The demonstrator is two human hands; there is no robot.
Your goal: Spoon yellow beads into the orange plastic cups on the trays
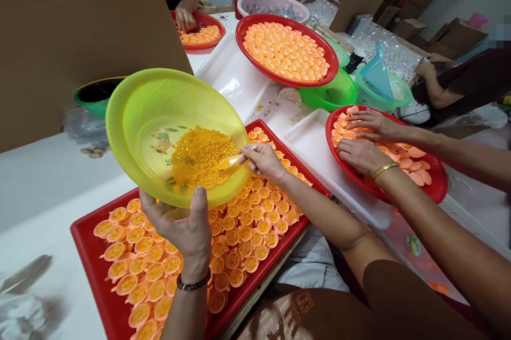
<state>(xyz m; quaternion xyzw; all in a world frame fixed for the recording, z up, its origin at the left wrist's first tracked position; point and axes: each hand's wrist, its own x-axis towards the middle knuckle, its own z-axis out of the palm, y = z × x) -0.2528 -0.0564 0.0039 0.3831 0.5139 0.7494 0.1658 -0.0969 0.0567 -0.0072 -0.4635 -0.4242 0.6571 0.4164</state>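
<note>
My left hand (179,223) grips the lower rim of a yellow-green plastic basin (139,100), which tilts toward me. Small yellow beads (203,156) are heaped in its lower part. Between the fingers of my right hand (263,162) is a small pale spoon (231,161), its bowl end at the beads. Beneath the basin lies a red rectangular tray (90,247) with rows of small orange cups (155,271); many show yellow bits inside. The basin hides part of the tray.
At right, a co-worker's hands (367,140) work in a round red tray (437,183) of orange pieces. Behind stands another red tray (249,60) full of orange pieces, over a green basin (339,92). A cardboard panel (80,21) rises at left. Another person's hand (186,19) is beyond it.
</note>
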